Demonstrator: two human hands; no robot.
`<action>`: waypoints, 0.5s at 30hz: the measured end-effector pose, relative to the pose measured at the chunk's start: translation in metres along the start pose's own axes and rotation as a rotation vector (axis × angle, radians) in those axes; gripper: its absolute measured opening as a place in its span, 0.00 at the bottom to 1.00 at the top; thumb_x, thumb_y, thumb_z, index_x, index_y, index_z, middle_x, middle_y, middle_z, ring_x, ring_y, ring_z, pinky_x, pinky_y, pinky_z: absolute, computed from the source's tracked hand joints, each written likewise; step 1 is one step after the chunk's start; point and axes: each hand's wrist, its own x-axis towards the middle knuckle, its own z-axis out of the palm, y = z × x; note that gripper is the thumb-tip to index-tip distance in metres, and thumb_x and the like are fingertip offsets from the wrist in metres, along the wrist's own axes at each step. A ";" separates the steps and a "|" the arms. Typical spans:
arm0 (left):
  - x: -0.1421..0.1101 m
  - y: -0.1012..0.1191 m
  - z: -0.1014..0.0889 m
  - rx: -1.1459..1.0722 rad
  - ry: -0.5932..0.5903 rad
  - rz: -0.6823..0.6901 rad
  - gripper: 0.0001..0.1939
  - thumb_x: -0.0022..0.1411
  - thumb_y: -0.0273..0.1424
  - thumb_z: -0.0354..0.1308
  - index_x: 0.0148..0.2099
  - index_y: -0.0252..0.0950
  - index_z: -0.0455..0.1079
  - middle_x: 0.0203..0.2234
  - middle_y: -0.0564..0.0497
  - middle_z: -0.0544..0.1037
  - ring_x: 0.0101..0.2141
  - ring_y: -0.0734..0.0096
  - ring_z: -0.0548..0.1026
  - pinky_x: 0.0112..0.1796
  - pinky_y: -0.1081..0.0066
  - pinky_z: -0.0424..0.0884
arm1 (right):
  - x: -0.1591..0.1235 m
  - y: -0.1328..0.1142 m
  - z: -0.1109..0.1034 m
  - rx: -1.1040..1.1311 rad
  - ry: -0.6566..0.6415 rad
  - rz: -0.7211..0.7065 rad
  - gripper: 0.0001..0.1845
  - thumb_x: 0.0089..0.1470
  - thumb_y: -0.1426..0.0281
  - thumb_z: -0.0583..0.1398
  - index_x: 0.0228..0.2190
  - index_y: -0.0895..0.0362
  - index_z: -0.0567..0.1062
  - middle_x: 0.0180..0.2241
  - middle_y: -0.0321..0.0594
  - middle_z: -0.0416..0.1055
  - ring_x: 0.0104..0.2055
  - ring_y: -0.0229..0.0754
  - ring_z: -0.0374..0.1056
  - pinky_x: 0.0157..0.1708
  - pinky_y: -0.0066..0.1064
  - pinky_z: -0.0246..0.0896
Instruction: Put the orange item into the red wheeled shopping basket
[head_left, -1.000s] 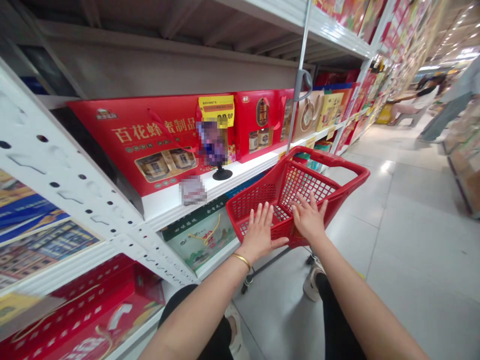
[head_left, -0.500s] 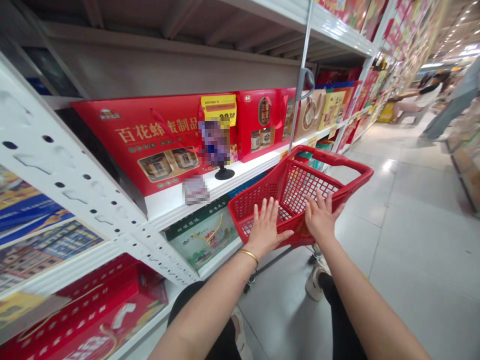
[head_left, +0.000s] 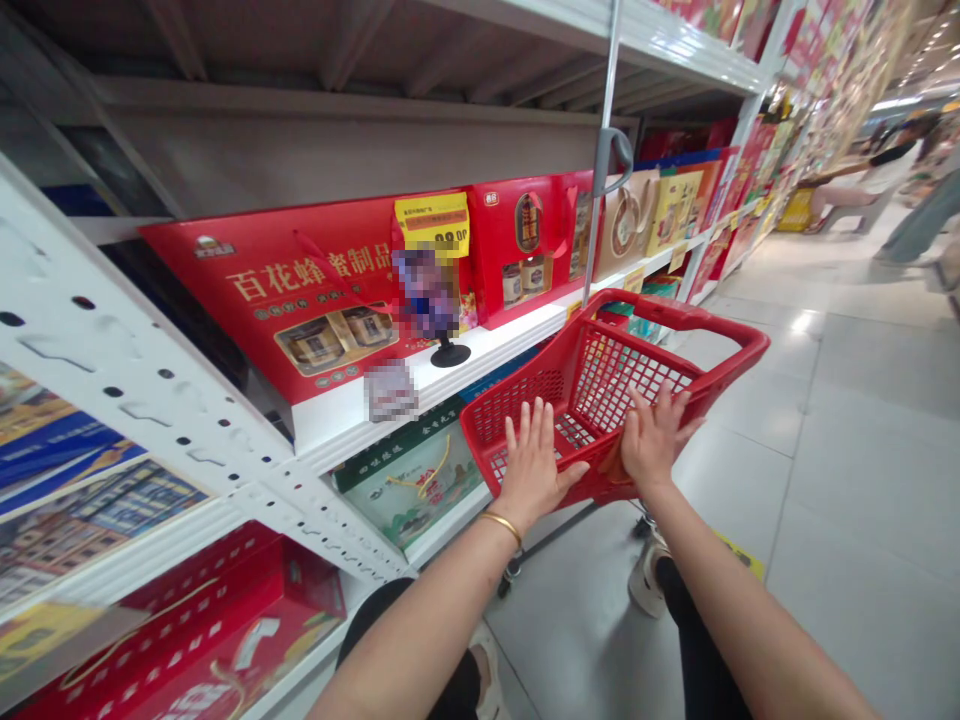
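A red shopping cart (head_left: 547, 390) with a mesh basket stands on the floor close beside the shelf. My left hand (head_left: 534, 465) is stretched out over its near rim, fingers up and spread, with a gold bracelet (head_left: 501, 524) on the wrist. My right hand (head_left: 654, 438) reaches over the cart's near right side, its fingers also apart. Neither hand holds anything; whether the palms touch the rim I cannot tell. A grey hook handle (head_left: 616, 160) on a thin metal pole (head_left: 600, 235) rises behind the cart.
A white shelf (head_left: 352, 430) carries red gift boxes (head_left: 300, 300) of honey and a yellow price tag (head_left: 433, 222). A small pixelated item on a black round stand (head_left: 450, 354) sits at its edge. Below lies a green gift box (head_left: 420, 480). People (head_left: 911, 215) are farther along the tiled aisle (head_left: 847, 430).
The cart and my right hand appear slightly farther right in view. My left hand keeps nearly the same place, and both hands stay spread.
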 end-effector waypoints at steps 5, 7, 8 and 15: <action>-0.001 0.002 0.002 0.052 0.035 0.018 0.54 0.73 0.62 0.44 0.82 0.30 0.31 0.79 0.37 0.41 0.78 0.49 0.34 0.74 0.39 0.43 | -0.009 0.013 0.022 0.078 0.074 -0.052 0.33 0.68 0.66 0.50 0.71 0.46 0.66 0.80 0.44 0.37 0.81 0.66 0.22 0.69 0.83 0.21; 0.001 0.004 0.004 0.074 0.034 0.032 0.54 0.73 0.63 0.44 0.82 0.32 0.32 0.79 0.38 0.41 0.78 0.49 0.34 0.74 0.39 0.41 | -0.031 0.005 0.030 0.052 -0.001 -0.209 0.31 0.67 0.65 0.52 0.70 0.44 0.69 0.79 0.42 0.42 0.81 0.64 0.22 0.71 0.79 0.22; 0.003 0.005 0.004 0.082 0.027 0.036 0.54 0.72 0.63 0.44 0.82 0.32 0.32 0.79 0.38 0.41 0.78 0.49 0.34 0.74 0.39 0.40 | -0.040 0.001 0.032 0.037 -0.044 -0.292 0.30 0.67 0.64 0.54 0.68 0.42 0.70 0.78 0.41 0.46 0.81 0.62 0.23 0.72 0.76 0.21; 0.012 0.011 0.006 0.082 -0.026 0.021 0.57 0.70 0.67 0.42 0.82 0.32 0.32 0.80 0.38 0.39 0.78 0.46 0.32 0.74 0.38 0.37 | -0.008 0.022 0.026 0.081 0.041 -0.090 0.34 0.69 0.63 0.50 0.73 0.45 0.62 0.79 0.46 0.40 0.81 0.66 0.26 0.70 0.80 0.18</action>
